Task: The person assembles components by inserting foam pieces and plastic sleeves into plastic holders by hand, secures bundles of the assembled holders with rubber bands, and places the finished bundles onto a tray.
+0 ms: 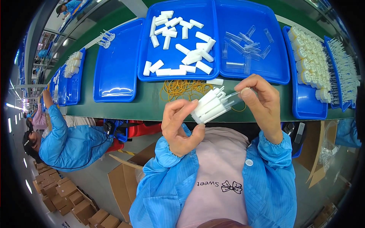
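Note:
My left hand [178, 127] grips one end of a bundle of white cylinders [210, 106] and clear tubes, thumb below and fingers above. The bundle tilts up to the right in front of my chest. At its other end, my right hand [262, 104] pinches a clear tube [234, 100] between thumb and fingers; whether that tube is inside the bundle, I cannot tell. Beyond my hands lie a heap of yellow rubber bands [182, 89] and a loose white cylinder [215, 81]. One more band hangs partly hidden beside the bundle.
A blue tray [146, 68] holds white cylinders; another blue tray [279, 72] holds clear tubes. Banded white bundles [308, 60] fill a tray at the right. Further left stands a blue tray [114, 72] with clear pieces [106, 38] at its corner. A co-worker [72, 136] sits left.

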### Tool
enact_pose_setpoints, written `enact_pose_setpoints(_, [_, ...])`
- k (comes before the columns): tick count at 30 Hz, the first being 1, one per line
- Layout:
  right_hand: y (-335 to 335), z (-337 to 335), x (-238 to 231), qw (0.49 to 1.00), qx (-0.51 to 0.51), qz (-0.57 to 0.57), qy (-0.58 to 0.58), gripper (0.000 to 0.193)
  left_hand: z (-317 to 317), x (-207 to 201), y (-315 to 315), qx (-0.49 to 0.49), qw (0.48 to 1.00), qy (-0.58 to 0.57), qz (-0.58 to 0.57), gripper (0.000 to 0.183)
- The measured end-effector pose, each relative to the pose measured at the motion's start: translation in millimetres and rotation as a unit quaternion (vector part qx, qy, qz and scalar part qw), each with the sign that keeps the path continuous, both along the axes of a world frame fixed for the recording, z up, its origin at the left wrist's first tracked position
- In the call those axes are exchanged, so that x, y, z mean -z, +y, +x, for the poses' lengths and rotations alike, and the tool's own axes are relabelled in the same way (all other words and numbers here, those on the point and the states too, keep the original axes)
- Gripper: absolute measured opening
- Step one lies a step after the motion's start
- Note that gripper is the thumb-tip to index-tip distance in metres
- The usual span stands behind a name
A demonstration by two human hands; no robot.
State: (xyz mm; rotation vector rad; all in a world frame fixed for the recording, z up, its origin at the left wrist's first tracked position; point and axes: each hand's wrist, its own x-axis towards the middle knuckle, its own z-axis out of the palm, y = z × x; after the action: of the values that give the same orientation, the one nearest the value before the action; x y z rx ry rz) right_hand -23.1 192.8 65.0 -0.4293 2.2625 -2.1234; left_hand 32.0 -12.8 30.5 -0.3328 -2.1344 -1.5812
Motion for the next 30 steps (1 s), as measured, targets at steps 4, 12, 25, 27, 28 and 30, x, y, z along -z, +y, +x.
enact_pose_setpoints(4, [1.7, 1.5, -2.3, 0.998, -0.008, -0.034, -0.046, 0.018, -1.6, -1.6, -0.7, 0.003, 0.999, 0.001, -0.038, 0.052])
enact_pose_setpoints(12, [8.2, 2.3, -12.3, 0.999, -0.008, -0.027, -0.020, 0.018, -7.5, -15.9, 3.4, 0.028, 0.997, 0.024, -0.068, 0.051])
enact_pose_setpoints(25, [20.8, 1.9, -25.7, 0.992, 0.026, 0.071, 0.103, 0.014, -15.3, -26.9, 7.0, 0.052, 0.993, 0.011, -0.104, 0.052])
enact_pose_setpoints(27, [22.5, 2.9, -26.9, 0.992, 0.025, 0.066, 0.107, 0.013, -16.7, -28.2, 7.8, 0.053, 0.992, 0.012, -0.110, 0.052])
enact_pose_setpoints(28, [23.4, 3.2, -27.3, 0.992, 0.025, 0.062, 0.111, 0.013, -17.3, -28.8, 8.4, 0.054, 0.993, 0.010, -0.107, 0.052])
enact_pose_setpoints(30, [26.2, 3.5, -26.4, 0.994, 0.025, 0.050, 0.091, 0.012, -17.7, -29.6, 10.2, 0.055, 0.993, 0.009, -0.104, 0.052])
